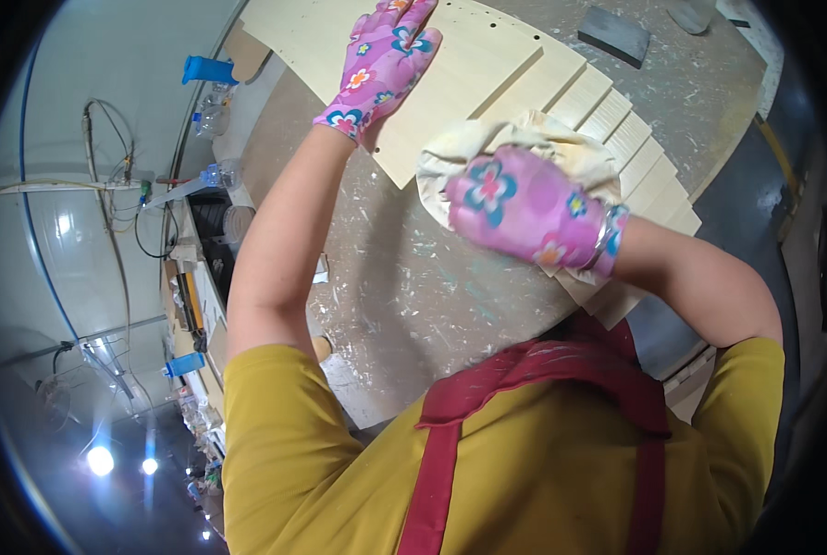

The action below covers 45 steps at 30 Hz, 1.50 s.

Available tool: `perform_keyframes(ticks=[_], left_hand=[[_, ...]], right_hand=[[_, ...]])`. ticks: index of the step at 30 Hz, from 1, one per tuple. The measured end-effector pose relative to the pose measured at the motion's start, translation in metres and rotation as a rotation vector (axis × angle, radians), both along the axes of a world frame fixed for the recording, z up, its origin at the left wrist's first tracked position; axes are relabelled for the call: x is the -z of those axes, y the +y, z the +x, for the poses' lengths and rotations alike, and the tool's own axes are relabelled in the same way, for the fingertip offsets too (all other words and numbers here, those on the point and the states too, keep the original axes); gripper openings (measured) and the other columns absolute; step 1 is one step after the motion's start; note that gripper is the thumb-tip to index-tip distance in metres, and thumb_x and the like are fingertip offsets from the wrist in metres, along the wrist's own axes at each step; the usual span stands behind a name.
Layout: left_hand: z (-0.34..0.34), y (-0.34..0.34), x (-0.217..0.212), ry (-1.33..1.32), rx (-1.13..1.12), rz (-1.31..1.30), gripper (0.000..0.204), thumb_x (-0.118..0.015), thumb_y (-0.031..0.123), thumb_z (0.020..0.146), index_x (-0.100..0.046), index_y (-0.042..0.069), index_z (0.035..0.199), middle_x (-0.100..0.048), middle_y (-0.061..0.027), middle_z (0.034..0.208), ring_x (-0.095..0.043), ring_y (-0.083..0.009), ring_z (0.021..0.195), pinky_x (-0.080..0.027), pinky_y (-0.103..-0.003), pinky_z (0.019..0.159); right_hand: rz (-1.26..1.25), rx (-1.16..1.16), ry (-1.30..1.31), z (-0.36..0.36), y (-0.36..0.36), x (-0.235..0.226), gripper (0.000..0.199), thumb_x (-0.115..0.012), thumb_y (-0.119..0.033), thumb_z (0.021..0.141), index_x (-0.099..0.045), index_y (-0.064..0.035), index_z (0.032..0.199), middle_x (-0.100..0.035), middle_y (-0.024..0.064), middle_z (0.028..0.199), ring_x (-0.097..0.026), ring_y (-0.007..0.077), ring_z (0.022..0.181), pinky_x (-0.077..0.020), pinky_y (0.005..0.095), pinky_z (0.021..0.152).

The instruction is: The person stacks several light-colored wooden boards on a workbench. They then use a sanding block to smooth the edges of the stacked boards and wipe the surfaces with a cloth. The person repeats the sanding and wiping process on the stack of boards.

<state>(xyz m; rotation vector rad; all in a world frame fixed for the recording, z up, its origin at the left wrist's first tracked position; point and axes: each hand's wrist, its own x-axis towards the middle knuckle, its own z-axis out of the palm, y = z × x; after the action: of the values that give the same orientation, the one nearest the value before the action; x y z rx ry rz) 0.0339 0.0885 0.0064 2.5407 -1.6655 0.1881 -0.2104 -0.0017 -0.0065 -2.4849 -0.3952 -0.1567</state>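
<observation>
Head view, looking down on two hands in pink flowered gloves at work over a paint-spattered surface point(413, 296). Left hand point(381, 60) lay flat and open, palm down, pinning a large pale wooden panel point(469, 88) with small drilled holes. Right hand point(524, 208) was closed around a crumpled cream cloth point(450, 157), pressing it onto a fanned stack of narrow wooden strips point(635, 166) just beside the panel.

Judged as risks: strips could slide out of their staggered fan under the rubbing, since nothing but the cloth hand held them; lowest strips overhung the surface edge near the red apron point(543, 370) and might tip off.

Around: a dark grey block point(614, 35) far up the surface, well apart; a blue fitting point(208, 69) and cluttered bottles and cables at left. Nothing blocked either hand.
</observation>
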Motion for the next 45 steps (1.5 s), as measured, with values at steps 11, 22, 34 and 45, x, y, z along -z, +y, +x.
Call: perform_keyframes(ticks=[11, 22, 34, 45], left_hand=[[0.004, -0.004, 0.008, -0.042, 0.05, -0.091, 0.055, -0.038, 0.043, 0.102, -0.04, 0.016, 0.15, -0.039, -0.0165, 0.153, -0.032, -0.0323, 0.144, -0.02, -0.044, 0.119], [0.0, -0.002, 0.004, -0.053, 0.034, -0.096, 0.055, -0.037, 0.044, 0.103, -0.04, 0.017, 0.15, -0.037, -0.0162, 0.155, -0.032, -0.0328, 0.144, -0.02, -0.044, 0.119], [0.006, 0.003, 0.005, -0.039, 0.073, -0.112, 0.055, -0.038, 0.045, 0.103, -0.041, 0.017, 0.15, -0.039, -0.0131, 0.155, -0.031, -0.0304, 0.145, -0.02, -0.042, 0.12], [0.001, 0.002, 0.002, -0.009, 0.024, -0.029, 0.058, -0.042, 0.04, 0.1, -0.041, 0.007, 0.148, -0.038, -0.017, 0.154, -0.031, -0.0318, 0.145, -0.019, -0.042, 0.121]], right_hand=[[-0.224, -0.07, -0.148, -0.004, 0.037, 0.003, 0.017, -0.057, -0.023, 0.093, -0.066, -0.0085, 0.097, -0.068, 0.0116, 0.093, -0.068, 0.0261, 0.083, -0.0567, 0.0366, 0.083], [0.511, 0.374, -0.265, -0.01, -0.1, 0.073, 0.034, -0.063, -0.023, 0.086, -0.062, -0.0088, 0.117, -0.063, 0.0101, 0.107, -0.063, 0.0248, 0.1, -0.0491, 0.0396, 0.096], [-0.031, 0.35, -0.218, -0.042, -0.065, 0.002, 0.031, -0.057, -0.019, 0.088, -0.061, -0.0072, 0.116, -0.063, 0.0134, 0.106, -0.064, 0.0262, 0.093, -0.0516, 0.0414, 0.087], [-0.319, 0.293, -0.344, -0.034, -0.069, 0.019, 0.033, -0.063, -0.02, 0.085, -0.065, -0.0088, 0.116, -0.066, 0.0108, 0.111, -0.067, 0.0278, 0.098, -0.0561, 0.0407, 0.087]])
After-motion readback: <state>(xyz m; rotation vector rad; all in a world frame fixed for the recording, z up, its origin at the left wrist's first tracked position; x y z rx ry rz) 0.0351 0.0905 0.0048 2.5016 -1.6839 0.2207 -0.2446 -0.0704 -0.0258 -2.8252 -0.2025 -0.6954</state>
